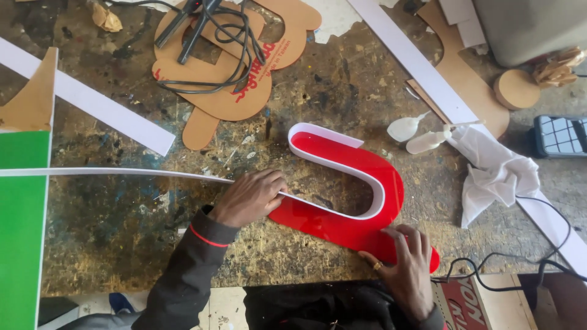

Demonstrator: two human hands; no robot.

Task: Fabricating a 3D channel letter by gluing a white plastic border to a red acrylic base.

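A red curved acrylic letter (pixel 361 201) lies flat near the front edge of the stained workbench (pixel 122 226), its hook opening toward the left. A thin white strip (pixel 122 172) stands on edge along the inner curve of the letter and runs on leftward across the bench, well past the letter, to the left edge of the view. The left hand (pixel 251 197) rests on this strip just where it leaves the red piece, fingers curled close together and pressing it down against the bench. The right hand (pixel 403 260) lies flat on the lower right end of the letter, fingers spread and slightly bent, holding it in place; a ring shows on one finger. Beyond the letter, brown cardboard templates (pixel 226 73) lie under a loop of black cable (pixel 226 49). A second, broader white strip (pixel 92 101) crosses the bench at the upper left, and a green panel (pixel 21 226) covers the left edge. To the right lie two small white squeeze bottles (pixel 416 135), a crumpled white cloth (pixel 495 174) and a phone (pixel 559 135), with another black cable trailing off the bench corner.
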